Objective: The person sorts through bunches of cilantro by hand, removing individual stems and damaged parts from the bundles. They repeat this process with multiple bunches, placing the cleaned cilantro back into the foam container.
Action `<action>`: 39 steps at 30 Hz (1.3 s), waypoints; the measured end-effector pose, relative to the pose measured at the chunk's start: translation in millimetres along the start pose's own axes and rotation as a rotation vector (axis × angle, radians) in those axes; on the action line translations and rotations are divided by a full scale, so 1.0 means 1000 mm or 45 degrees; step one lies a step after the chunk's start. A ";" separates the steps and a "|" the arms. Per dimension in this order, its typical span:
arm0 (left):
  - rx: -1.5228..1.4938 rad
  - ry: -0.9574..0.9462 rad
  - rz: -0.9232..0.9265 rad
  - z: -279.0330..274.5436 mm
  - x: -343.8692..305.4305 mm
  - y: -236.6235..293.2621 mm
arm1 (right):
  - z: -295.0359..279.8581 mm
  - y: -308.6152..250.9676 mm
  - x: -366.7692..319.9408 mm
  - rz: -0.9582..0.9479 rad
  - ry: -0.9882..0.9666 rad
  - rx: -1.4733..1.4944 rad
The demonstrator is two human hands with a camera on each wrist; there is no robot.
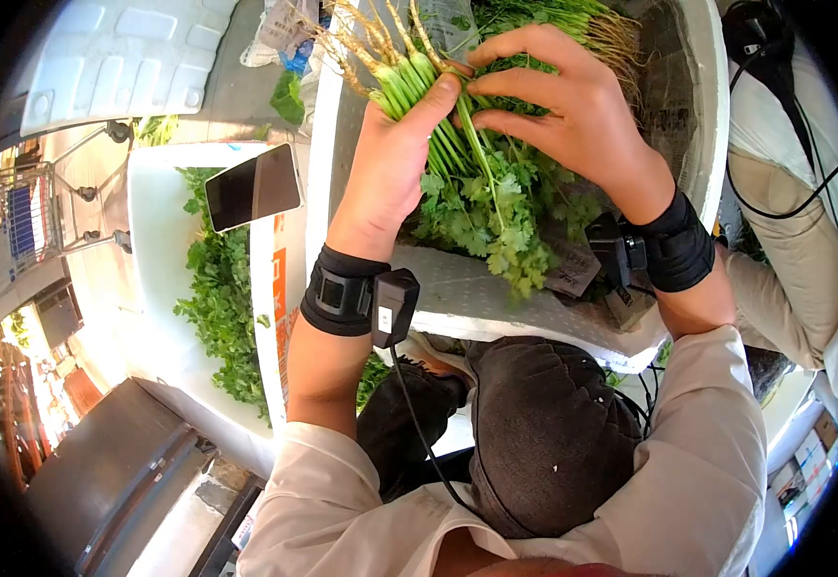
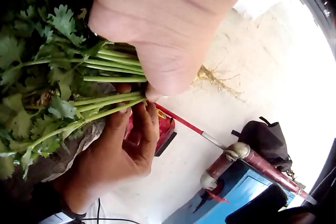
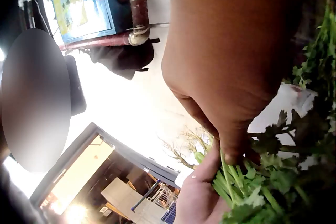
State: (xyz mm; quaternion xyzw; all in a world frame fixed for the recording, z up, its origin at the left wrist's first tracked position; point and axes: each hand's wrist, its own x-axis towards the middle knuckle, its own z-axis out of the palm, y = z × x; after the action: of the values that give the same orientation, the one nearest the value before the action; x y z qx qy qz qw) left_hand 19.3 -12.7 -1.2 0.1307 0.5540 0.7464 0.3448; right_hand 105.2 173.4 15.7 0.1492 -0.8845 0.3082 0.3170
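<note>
A bunch of coriander (image 1: 510, 226) lies in my left hand (image 1: 390, 163), which grips it by the stems with the thumb across them. Its pale roots (image 1: 376, 43) point up and away, and its leaves hang toward me over the foam box. My right hand (image 1: 573, 111) is at the right side of the bunch, fingers bent. In the left wrist view, thumb and fingers of the right hand (image 2: 123, 150) pinch a few stems (image 2: 113, 106) set apart from the rest. The right wrist view shows those fingertips close against the left thumb.
A white foam box (image 1: 534, 303) under my hands holds more coriander (image 1: 573, 29) with roots on. To the left, a phone (image 1: 253, 188) rests on the edge of another white box of green leaves (image 1: 222, 298). A cart (image 1: 29, 216) stands farther left.
</note>
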 end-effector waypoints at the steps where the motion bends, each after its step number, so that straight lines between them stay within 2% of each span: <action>1: -0.038 -0.003 -0.029 0.000 0.000 0.000 | 0.001 0.000 0.000 -0.031 0.016 -0.016; 9: -0.075 0.014 -0.082 0.000 -0.001 0.000 | 0.001 0.004 0.002 -0.163 0.063 -0.112; 11: -0.097 0.019 -0.107 0.000 -0.001 0.002 | 0.000 0.006 0.003 -0.259 0.068 -0.105; 18: -0.089 -0.025 -0.117 0.002 -0.002 0.006 | 0.007 0.003 0.003 -0.257 0.075 -0.188; 24: 0.043 -0.013 -0.046 0.004 -0.004 0.005 | 0.012 -0.002 0.000 -0.062 -0.024 -0.127; 27: 0.109 -0.093 -0.087 0.004 -0.006 0.004 | 0.014 -0.002 -0.002 0.073 -0.015 -0.088; 29: 0.505 -0.379 -0.175 0.002 -0.008 0.000 | 0.011 0.002 -0.001 0.249 0.084 -0.082; 30: 0.504 -0.380 -0.175 0.002 -0.008 -0.001 | 0.006 0.002 0.000 0.250 0.083 -0.083; 32: 0.346 -0.305 -0.116 0.003 -0.005 0.000 | -0.008 -0.004 0.005 0.345 0.118 0.097; 33: 0.294 -0.174 -0.083 0.006 -0.006 0.002 | -0.008 -0.008 0.005 0.395 0.136 0.133; 34: 0.296 -0.176 -0.085 0.004 -0.005 0.002 | -0.010 -0.003 0.003 0.398 0.139 0.133; 36: 0.152 -0.069 -0.095 -0.002 -0.001 0.003 | -0.013 0.008 -0.001 0.229 0.001 0.108; 39: 0.053 0.012 -0.086 -0.002 -0.001 0.010 | -0.013 0.006 -0.001 0.194 -0.059 0.107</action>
State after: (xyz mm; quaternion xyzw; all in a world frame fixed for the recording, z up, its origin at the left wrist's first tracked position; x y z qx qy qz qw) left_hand 15.3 -15.9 7.3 0.1156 0.5751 0.7231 0.3646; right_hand 109.5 186.2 20.2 0.1016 -0.8866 0.3648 0.2656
